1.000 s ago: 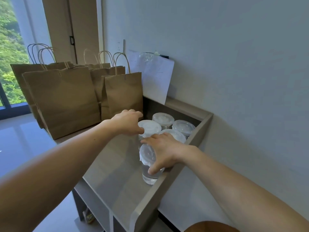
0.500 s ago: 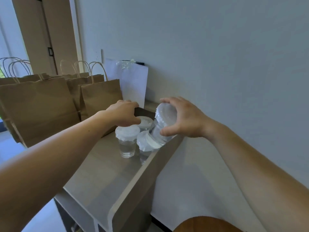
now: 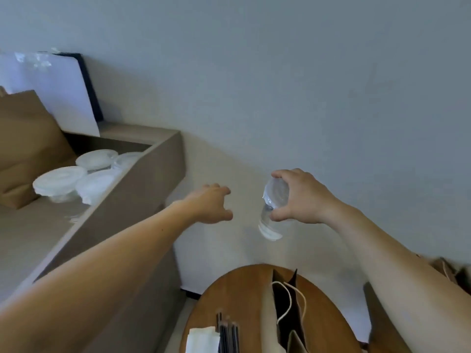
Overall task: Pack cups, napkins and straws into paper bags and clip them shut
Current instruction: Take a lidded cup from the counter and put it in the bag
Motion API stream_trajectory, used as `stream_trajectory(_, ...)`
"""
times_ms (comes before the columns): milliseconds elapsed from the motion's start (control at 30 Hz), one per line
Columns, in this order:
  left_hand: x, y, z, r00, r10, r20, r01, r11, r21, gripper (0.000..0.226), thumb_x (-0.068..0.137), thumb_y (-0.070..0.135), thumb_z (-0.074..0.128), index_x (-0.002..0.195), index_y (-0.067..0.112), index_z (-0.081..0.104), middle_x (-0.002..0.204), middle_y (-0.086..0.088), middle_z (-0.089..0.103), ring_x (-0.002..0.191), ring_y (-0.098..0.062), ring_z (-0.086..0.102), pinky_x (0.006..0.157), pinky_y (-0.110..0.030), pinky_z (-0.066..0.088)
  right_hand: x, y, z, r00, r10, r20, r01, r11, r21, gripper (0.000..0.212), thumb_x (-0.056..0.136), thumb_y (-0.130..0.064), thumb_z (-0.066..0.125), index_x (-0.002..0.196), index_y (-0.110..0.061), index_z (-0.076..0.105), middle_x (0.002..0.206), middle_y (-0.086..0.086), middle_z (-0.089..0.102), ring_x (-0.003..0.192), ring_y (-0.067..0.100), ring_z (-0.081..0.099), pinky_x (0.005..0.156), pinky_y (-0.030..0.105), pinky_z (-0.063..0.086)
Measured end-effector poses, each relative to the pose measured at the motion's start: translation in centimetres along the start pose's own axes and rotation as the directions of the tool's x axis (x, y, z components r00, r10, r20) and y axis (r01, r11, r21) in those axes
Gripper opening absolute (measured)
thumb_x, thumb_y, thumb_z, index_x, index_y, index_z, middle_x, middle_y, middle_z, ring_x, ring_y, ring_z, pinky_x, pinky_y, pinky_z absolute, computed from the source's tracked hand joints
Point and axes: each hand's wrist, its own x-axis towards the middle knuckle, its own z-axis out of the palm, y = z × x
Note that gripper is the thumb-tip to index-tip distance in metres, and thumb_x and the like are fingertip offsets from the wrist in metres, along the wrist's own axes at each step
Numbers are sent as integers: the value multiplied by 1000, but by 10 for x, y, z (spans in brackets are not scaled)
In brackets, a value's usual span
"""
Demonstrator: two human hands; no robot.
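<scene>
Presently: cup (image 3: 269, 225) aloft

Right hand (image 3: 303, 197) grips the lidded clear cup by its top, in mid-air near the round table (image 3: 229, 296). Left hand (image 3: 211, 207) empty, fingers relaxed. On table: open paper bag (image 3: 288, 317), napkins (image 3: 202, 340), dark sticks, probably straws (image 3: 227, 337).

No readable text, label or number on the cup (image 3: 269, 224), paper bag (image 3: 270, 319) or white sheet (image 3: 51, 93).

Clear cup (image 3: 270, 224). White lids (image 3: 60, 179) on taupe shelf (image 3: 142, 179). Brown paper bag (image 3: 269, 317), white cord handles (image 3: 289, 300). White napkins (image 3: 202, 340), black straws (image 3: 226, 337). Warm brown wood desk (image 3: 229, 294). Plain pale grey wall (image 3: 280, 72).
</scene>
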Motion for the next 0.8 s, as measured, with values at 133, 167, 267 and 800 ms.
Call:
stream_trajectory(133,10,59,72,979,39,201,-33,999,-31,78,88,48,62,153,23,27,154,-5,35,139,-29,34,109,-45,38,-23,74,21,990,116,74,-114,993,-28,106,54,-50,78,148,-32,32,138,-5,41,126,18,40,90,34,45)
stream_trajectory(167,9,70,89,969,43,242,-38,999,-27,79,88,47,63,153,22,26,154,-5,35,139,-29,35,109,-45,39,-27,89,27,986,135,93,-133,991,-28,106,54,-49,77,148,-32,31,140,-4,40,128,19,39,91,35,45)
stream_trajectory(267,-1,90,137,938,14,346,-11,1000,-10,84,82,41,73,151,21,30,151,-5,40,135,-29,41,107,-43,43,-32,119,46,976,166,144,-167,986,-4,106,56,-48,77,149,-30,30,142,-2,39,130,21,38,95,37,45)
stream_trajectory(800,-43,114,266,797,-293,528,523,773,-359,39,94,44,48,84,12,68,70,-3,73,64,-15,72,76,-34,61,-4,108,143,953,199,227,-210,978,22,100,63,-48,75,149,-30,27,143,2,38,132,28,36,95,40,44)
